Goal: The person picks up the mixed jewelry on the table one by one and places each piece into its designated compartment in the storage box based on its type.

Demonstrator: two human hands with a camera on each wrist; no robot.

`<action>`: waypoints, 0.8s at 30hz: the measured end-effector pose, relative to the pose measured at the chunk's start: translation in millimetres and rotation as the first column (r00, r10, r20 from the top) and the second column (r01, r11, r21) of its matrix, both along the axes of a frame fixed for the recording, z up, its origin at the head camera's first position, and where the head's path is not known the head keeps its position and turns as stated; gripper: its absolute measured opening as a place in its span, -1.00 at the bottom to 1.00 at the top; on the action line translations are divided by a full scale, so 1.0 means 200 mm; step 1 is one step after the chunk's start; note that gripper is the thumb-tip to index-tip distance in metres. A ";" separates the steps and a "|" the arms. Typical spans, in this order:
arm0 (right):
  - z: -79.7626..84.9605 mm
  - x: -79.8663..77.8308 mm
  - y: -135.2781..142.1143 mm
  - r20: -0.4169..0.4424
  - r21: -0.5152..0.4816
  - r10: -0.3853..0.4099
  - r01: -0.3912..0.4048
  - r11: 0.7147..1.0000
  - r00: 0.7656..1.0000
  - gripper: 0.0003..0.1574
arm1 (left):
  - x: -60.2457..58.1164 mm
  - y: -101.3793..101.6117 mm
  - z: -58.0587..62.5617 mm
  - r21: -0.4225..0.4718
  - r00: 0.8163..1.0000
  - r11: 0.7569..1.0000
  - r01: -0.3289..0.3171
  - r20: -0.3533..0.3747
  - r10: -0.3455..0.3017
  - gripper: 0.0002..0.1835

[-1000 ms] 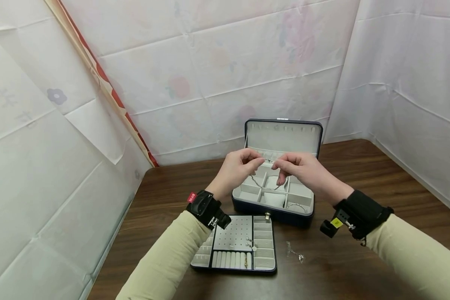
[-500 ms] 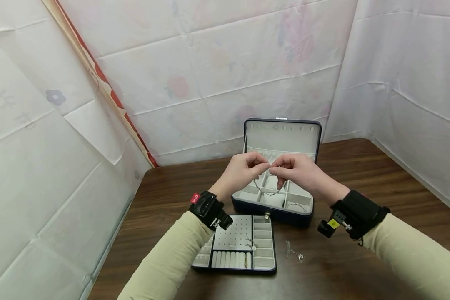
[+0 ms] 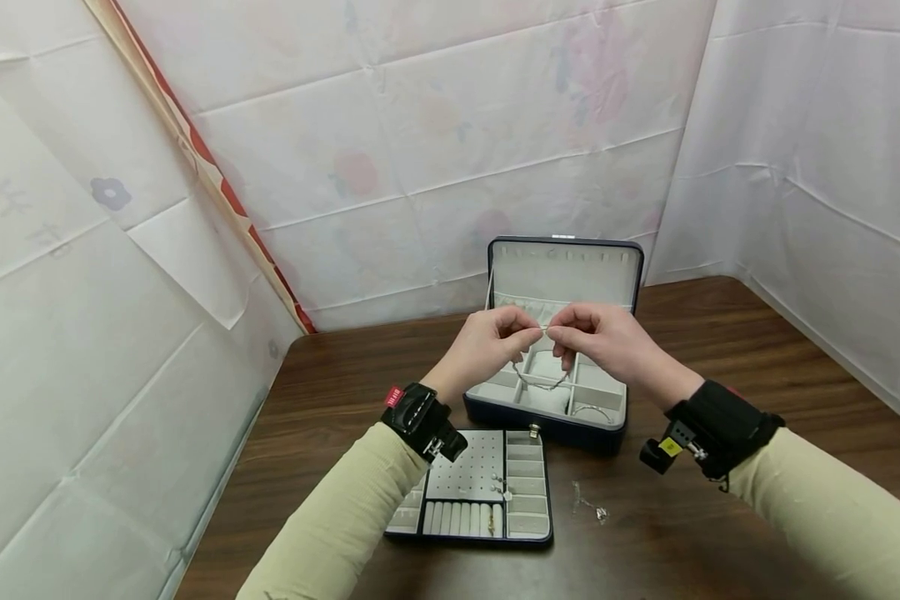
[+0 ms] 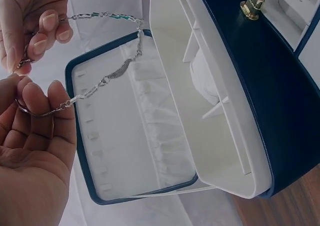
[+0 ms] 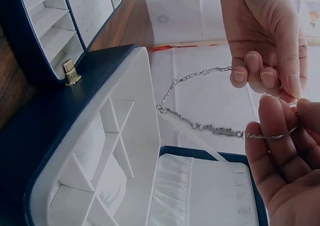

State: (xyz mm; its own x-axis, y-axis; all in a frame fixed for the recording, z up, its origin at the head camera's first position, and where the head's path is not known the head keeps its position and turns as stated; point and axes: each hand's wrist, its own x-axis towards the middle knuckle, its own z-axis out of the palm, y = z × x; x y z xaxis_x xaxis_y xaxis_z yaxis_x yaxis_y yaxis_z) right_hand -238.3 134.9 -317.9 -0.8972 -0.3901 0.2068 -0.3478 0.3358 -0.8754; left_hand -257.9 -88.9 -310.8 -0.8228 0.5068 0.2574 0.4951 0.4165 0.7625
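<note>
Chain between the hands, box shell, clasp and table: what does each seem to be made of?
Chain: silver-toned metal by its look, shiny, with linked segments catching the light.
Box shell: dark blue and smooth with a soft sheen; perhaps leatherette, though plastic is possible.
Clasp: probably metal, gold-toned and polished, showing bright highlights.
Table: brown streaked grain suggests wood, or a wood-look laminate.

Silvery chain (image 4: 118, 70), navy box (image 4: 280, 96), off-white lining (image 5: 136, 84), brown wood-grained table (image 3: 330, 400), pale-yellow sleeves (image 3: 337, 517)
</note>
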 end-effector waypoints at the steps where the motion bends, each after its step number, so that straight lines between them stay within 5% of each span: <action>1: 0.00 0.00 0.00 -0.006 0.007 -0.004 0.004 1.000 1.000 -0.72 | 0.00 0.00 0.00 0.003 1.000 1.000 0.005 0.004 -0.005 -0.85; 18: 0.10 -0.10 0.13 -0.224 0.239 -0.118 0.172 0.956 0.967 -0.82 | 0.00 0.07 -0.08 0.050 0.981 0.999 0.023 0.193 -0.032 -0.69; 24: 0.14 -0.20 0.19 -0.305 0.332 -0.135 0.238 0.913 0.943 -0.80 | 0.01 0.05 -0.09 -0.068 0.990 0.998 0.016 0.139 -0.007 -0.77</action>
State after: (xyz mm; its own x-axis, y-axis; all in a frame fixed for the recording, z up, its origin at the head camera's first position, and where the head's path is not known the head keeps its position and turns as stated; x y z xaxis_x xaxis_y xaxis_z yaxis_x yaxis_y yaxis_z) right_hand -278.3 172.8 -289.6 -0.8904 -0.3148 0.3286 -0.4524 0.6910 -0.5638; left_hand -255.2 -78.9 -328.2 -0.8422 0.5287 0.1055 0.3913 0.4650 0.7941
